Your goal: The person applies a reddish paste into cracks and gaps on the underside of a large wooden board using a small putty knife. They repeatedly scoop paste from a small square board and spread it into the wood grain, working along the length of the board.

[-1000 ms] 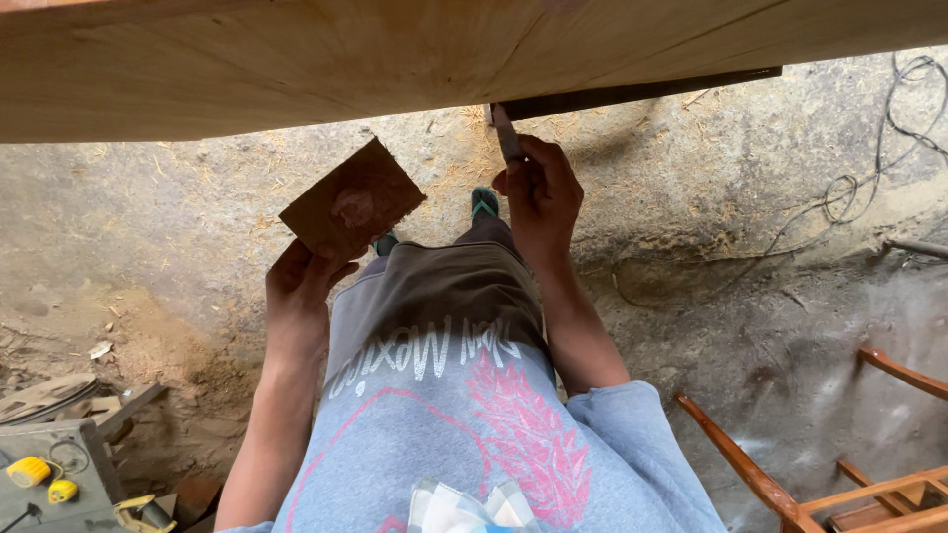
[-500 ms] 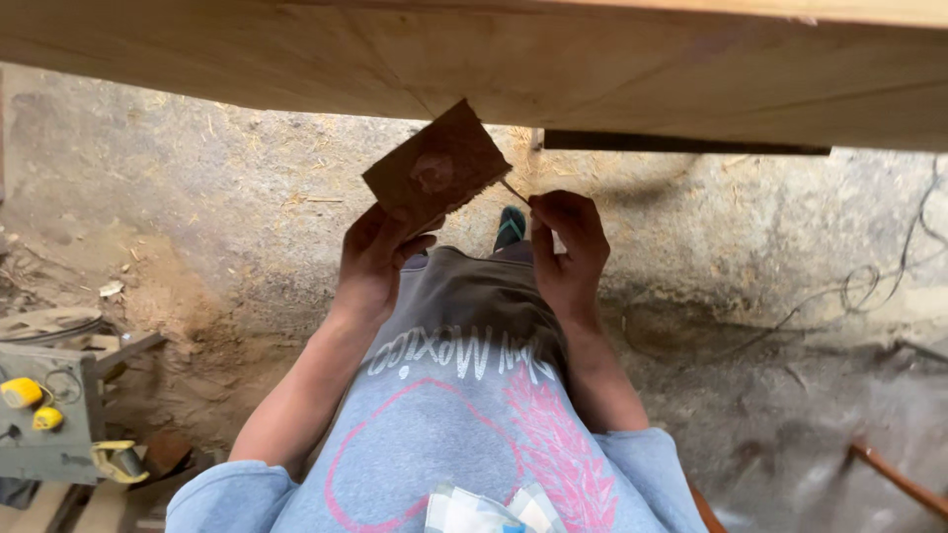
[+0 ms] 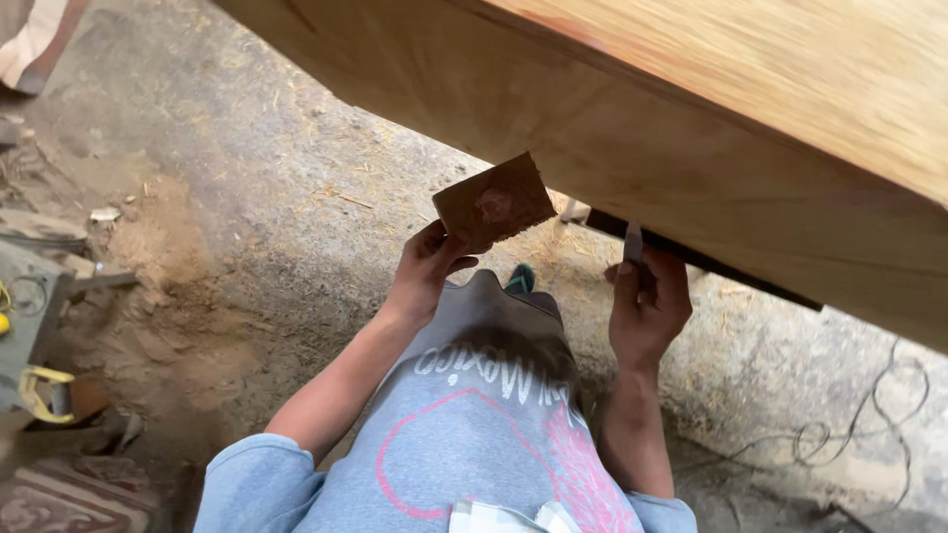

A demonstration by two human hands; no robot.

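a broad wooden slab [image 3: 691, 128] is seen overhead, with a dusty concrete floor [image 3: 247, 227] far beneath it. just below the slab's lower edge, a brown square of sandpaper [image 3: 494, 204] is pinched by one corner in the closed left hand [image 3: 427, 268], tilted and apart from the wood. a small flat blade [image 3: 633, 243] is gripped in the closed right hand [image 3: 649, 311], its tip raised to the dark strip [image 3: 691, 259] under the slab.

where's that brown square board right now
In the head view, the brown square board is centre frame, held in the left hand, just under the big wooden slab.
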